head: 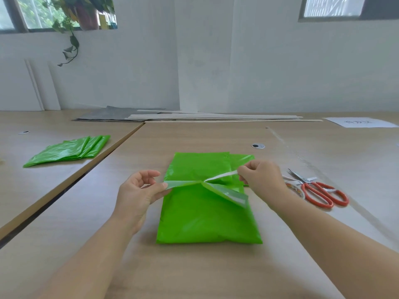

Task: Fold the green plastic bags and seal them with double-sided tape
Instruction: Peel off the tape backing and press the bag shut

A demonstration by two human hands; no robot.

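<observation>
A: Centre of the table?
B: One folded green bag [207, 216], glossy plastic, rectangular, flat on the wooden table [194, 272], taped flap [226, 192] raised.
A: Hands?
B: Two. Left hand [140, 190] pinches the flap's left end, other fingers loosely curled. Right hand [263, 175] pinches one thin white backing strip [220, 176], fingers curled.
A: Elsewhere?
B: One stack of green bags [67, 151] far left, sheet count unclear; one pair of orange-handled scissors [319, 190] on the right.
</observation>
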